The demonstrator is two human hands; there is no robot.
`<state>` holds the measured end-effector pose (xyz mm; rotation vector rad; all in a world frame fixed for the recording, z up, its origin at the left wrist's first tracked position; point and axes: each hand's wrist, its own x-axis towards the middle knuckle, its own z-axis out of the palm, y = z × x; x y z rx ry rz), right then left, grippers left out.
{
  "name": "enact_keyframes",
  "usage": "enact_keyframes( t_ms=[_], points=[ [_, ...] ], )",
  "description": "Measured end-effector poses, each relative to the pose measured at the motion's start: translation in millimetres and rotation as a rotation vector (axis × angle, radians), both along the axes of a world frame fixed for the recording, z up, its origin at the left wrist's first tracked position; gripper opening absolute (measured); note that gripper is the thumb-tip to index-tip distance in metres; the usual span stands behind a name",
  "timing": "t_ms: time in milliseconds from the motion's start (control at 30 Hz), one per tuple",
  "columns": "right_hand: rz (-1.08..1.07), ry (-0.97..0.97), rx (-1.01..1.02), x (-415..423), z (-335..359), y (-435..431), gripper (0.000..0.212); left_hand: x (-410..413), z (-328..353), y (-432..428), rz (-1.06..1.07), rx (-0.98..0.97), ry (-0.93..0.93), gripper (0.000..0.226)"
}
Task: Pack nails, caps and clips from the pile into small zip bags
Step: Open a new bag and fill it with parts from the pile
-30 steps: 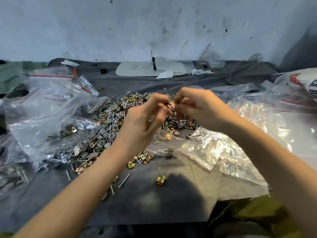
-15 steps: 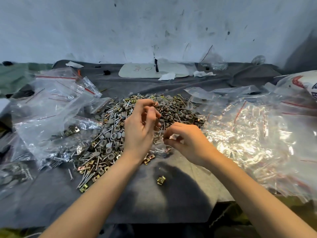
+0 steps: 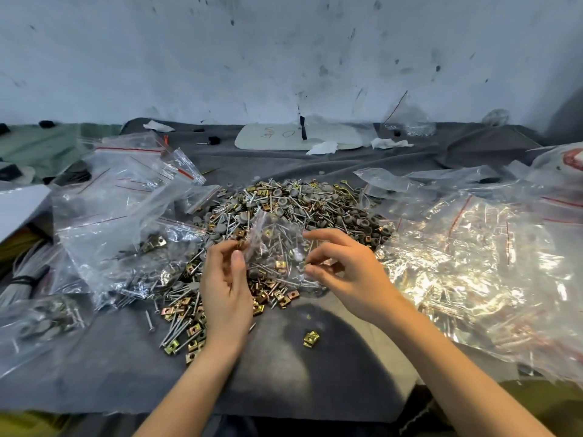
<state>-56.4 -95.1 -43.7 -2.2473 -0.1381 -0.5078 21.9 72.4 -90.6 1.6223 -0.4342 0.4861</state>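
Both hands have dropped and come level since half a second ago, and now a bag is stretched out between them! The left hand (image 3: 227,282) pinches the left edge of the small bag (image 3: 277,247) with thumb and curled fingers. The right hand (image 3: 353,279) has its fingertips nipped on the right edge, other fingers arched loosely above. The small bag hangs clear between them, one corner poking up, with nails and a brass clip (image 3: 280,265) already showing through the plastic. Where its mouth is, I cannot tell.

Here's what matters: the pile (image 3: 303,206) sits right behind and under the bag, away from the person, running left to right across the grey cloth (image 3: 284,373). Neither hand is clearly nearer to it. The left has the loose clips at the pile's near edge just beside it, so I reckon that one reaches first.

Further out, a stray clip (image 3: 311,339) lies alone on the cloth, filled bags (image 3: 107,234) heap up left, empty bags (image 3: 479,266) shine on the right.
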Motion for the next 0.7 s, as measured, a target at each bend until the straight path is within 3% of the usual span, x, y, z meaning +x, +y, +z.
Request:
enact_keyframes(
  t_ms=[267,433,533,700],
  points=[
    [0.130,-0.020,-0.027,31,17,25,0.001,6,4,1,-0.033,-0.035,0.118,0.011],
    [0.156,0.016,-0.256,48,30,32,0.006,7,7,1,-0.064,0.062,0.182,0.022],
    [0.127,0.101,-0.317,51,34,27,0.007,7,8,3,-0.046,0.145,0.129,0.023],
    [0.087,0.108,-0.197,43,34,22,0.004,9,10,6,-0.030,0.392,-0.160,0.012]
  ],
)
